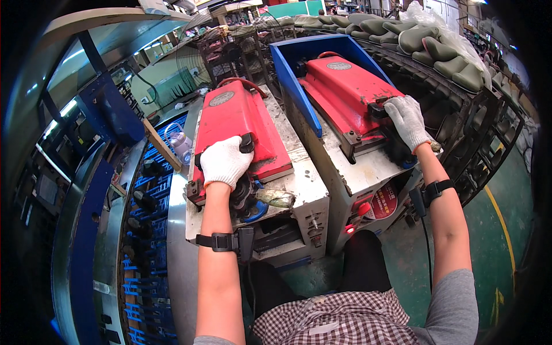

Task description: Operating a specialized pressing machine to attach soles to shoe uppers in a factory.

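Observation:
Two machines with red covers stand side by side before me. My left hand [225,163], in a white knitted glove, is closed over the black handle [246,142] at the near end of the left red cover [237,118]. Also gloved in white, my right hand [407,119] has its fingers bent over the black handle [377,108] of the right red cover [345,86]. Both covers lie lowered; what is beneath them is hidden. A worn, wrapped lever grip [276,198] juts out beside my left wrist.
A blue guard [296,89] surrounds the right machine's far end and left side. Olive-green shoes or boots [440,54] line a curved rack at right. Blue racks [146,230] run along the left, with a pale purple bottle [181,144] nearby. A red lamp [349,229] glows on the right machine's front.

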{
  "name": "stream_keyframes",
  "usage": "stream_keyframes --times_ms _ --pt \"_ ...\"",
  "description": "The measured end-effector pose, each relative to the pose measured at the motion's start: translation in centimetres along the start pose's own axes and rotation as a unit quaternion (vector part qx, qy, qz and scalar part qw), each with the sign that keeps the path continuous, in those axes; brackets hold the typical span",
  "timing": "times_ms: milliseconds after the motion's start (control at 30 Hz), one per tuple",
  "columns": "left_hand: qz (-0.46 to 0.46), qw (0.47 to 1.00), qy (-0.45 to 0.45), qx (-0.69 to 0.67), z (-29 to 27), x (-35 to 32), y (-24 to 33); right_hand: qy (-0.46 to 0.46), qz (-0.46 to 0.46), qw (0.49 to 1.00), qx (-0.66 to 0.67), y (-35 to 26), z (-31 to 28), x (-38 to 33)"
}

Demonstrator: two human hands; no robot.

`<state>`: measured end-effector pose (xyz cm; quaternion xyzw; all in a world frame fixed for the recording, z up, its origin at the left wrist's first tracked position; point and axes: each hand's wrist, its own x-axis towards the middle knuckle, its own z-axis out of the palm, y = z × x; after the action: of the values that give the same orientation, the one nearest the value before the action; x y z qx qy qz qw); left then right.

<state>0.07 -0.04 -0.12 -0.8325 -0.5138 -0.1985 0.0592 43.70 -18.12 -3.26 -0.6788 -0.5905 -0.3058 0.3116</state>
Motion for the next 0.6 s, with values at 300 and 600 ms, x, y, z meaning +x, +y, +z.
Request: stream_keyframes --times_ms 300,600 --pt "0.0 1.0 0.002 0.002 0.0 0.05 0.02 0.01 -0.007 1.0 -0.002 0.24 0.1 -0.04" --pt "0.001 1.0 0.004 -0.003 0.1 0.03 -0.01 0.002 0.001 1.0 0.001 -0.06 0.06 -0.04"
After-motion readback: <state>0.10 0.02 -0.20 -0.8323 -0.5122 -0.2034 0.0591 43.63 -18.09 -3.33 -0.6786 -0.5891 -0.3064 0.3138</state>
